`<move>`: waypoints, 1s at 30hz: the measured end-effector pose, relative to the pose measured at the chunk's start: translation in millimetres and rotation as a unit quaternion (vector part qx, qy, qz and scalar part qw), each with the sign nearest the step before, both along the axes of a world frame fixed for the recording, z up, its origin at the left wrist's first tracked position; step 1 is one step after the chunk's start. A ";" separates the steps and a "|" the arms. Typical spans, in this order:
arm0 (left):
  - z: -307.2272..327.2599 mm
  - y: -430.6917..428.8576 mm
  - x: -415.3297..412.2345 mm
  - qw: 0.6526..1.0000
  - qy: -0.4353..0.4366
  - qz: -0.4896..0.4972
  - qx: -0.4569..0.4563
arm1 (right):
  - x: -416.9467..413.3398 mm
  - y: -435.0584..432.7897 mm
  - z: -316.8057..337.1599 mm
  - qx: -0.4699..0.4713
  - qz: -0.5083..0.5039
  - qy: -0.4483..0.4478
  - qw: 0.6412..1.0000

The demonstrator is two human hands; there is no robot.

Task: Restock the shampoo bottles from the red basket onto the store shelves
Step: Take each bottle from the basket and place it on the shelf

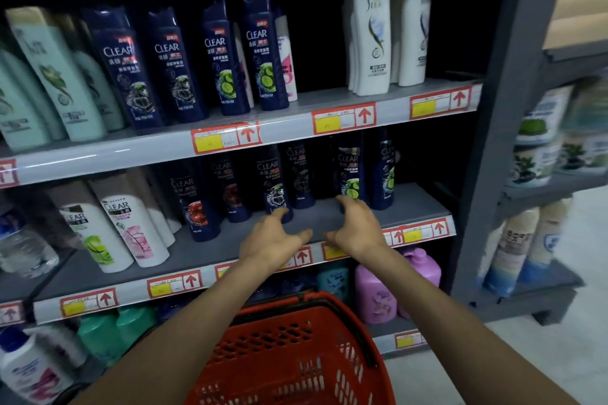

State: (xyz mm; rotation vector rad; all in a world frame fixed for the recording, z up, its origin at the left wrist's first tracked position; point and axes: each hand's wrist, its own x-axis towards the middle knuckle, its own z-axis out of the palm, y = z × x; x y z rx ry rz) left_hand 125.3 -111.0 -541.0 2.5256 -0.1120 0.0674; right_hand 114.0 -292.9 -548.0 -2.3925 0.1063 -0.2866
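Red basket (296,355) at bottom centre, between the two forearms; only red mesh visible inside, contents not readable. Left hand (273,237) and right hand (357,227) side by side over the front of the middle shelf (411,204), thumbs pointing at each other with a small gap between. Both half open, fingers loosely curled like claws, nothing gripped. Left fingertips (282,212) at the foot of a dark bottle (274,184) with a black splash label; contact unclear. Right fingertips (343,199) at the base of a lime bottle (349,171); touching or just short, cannot tell. More dark Clear bottles in a row either side on the same shelf, white bottles (131,223) leaning at its left end. Top shelf (329,99): teal bottles (56,76) at left, four navy bottles (171,66) in the middle, tall white bottles (371,36) upright at right. Purple jugs (375,296) low down, just right of the basket. Grey rack (539,194) at far right, goods on it blurred.
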 end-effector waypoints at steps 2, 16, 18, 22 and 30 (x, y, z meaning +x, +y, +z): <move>3.7 -12.5 -1.1 1.000 -0.010 -0.006 0.011 | -10.2 -11.8 -4.6 -0.008 -0.005 -0.005 1.000; -0.7 -130.2 63.7 0.994 -0.034 0.019 -0.107 | 7.9 -66.8 -26.3 -0.020 -0.030 -0.032 0.999; -0.9 -142.0 73.4 0.992 -0.038 0.030 -0.113 | 12.0 -69.1 -30.3 -0.028 -0.030 -0.028 0.999; -5.3 -157.5 87.7 0.985 -0.019 0.076 -0.151 | 17.9 -70.2 -35.1 -0.058 -0.049 -0.020 0.997; -1.4 -141.8 60.7 0.989 -0.053 0.137 0.006 | 31.1 -50.9 -25.5 -0.028 -0.083 -0.049 0.995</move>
